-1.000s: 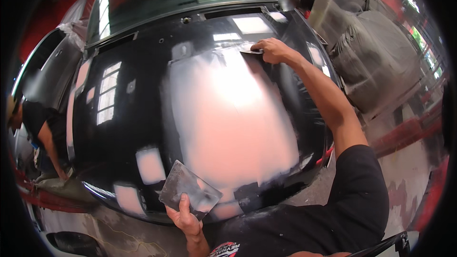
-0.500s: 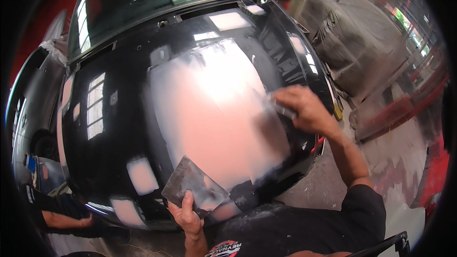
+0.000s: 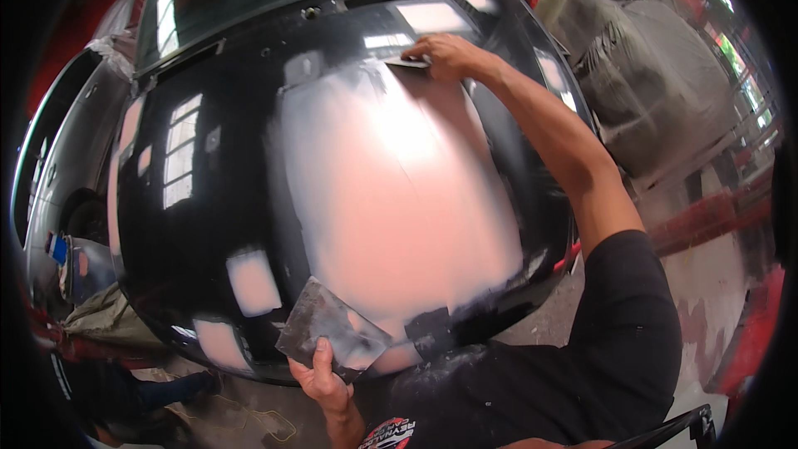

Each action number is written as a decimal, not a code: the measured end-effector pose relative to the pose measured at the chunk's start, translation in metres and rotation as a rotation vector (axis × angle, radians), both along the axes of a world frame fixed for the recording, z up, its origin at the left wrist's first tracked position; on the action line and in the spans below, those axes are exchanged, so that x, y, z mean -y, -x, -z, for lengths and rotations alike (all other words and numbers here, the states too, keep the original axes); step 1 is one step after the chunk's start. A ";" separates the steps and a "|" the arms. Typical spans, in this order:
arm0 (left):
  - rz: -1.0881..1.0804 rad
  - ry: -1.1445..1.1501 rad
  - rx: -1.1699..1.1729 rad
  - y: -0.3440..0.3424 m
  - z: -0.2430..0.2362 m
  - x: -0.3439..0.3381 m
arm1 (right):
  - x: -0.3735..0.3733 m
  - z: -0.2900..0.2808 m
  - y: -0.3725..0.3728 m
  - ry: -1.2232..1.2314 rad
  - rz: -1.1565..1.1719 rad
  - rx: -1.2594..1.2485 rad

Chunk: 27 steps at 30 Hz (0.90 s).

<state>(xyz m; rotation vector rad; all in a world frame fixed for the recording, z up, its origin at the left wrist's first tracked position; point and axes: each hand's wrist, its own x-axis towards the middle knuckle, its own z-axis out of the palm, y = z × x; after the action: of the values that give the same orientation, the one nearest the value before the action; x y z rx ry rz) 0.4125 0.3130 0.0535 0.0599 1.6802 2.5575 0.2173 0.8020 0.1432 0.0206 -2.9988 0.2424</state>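
Holding a thin, flat filler spreader in the right hand, grip clamped on its back edge, at the far end of the large pinkish filler patch on the black car hood. Reaching around the right side with a bent arm, presumably to spare the filler any brush from sleeve or forearm. Tilting the spreader low, likely for control over its wide edge; cannot tell whether touching along its full length. Carrying a square, grey-smeared filler board in the left hand, grip clamped too, with thumb on top and fingers hidden, probably underneath for support. Holding it near the body, over the hood's front edge, perhaps for easy reach.
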 end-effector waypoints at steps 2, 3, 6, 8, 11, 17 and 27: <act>-0.004 0.027 0.000 -0.004 0.002 0.002 | 0.005 -0.005 -0.004 -0.117 -0.003 -0.003; 0.000 0.030 -0.010 -0.006 0.002 0.003 | 0.009 -0.007 -0.013 -0.080 -0.014 0.056; 0.024 -0.014 -0.074 -0.008 0.002 0.008 | 0.028 -0.009 -0.062 -0.043 0.029 0.131; 0.043 -0.040 -0.075 -0.008 0.002 0.011 | 0.047 0.002 -0.118 0.044 0.056 0.077; 0.086 0.001 -0.029 -0.008 0.004 0.013 | 0.076 0.019 -0.204 0.043 0.097 0.062; 0.333 -0.012 -0.085 -0.010 0.003 0.014 | 0.154 0.058 -0.331 -0.007 0.255 0.051; 0.386 0.027 -0.064 -0.018 -0.001 0.016 | 0.200 0.061 -0.401 0.023 0.261 0.200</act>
<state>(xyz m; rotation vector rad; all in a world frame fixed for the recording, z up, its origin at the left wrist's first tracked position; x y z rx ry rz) 0.4305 0.2969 0.0549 0.4239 1.5426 2.2668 0.6187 0.6018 0.0827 -0.4179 -3.1489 0.2633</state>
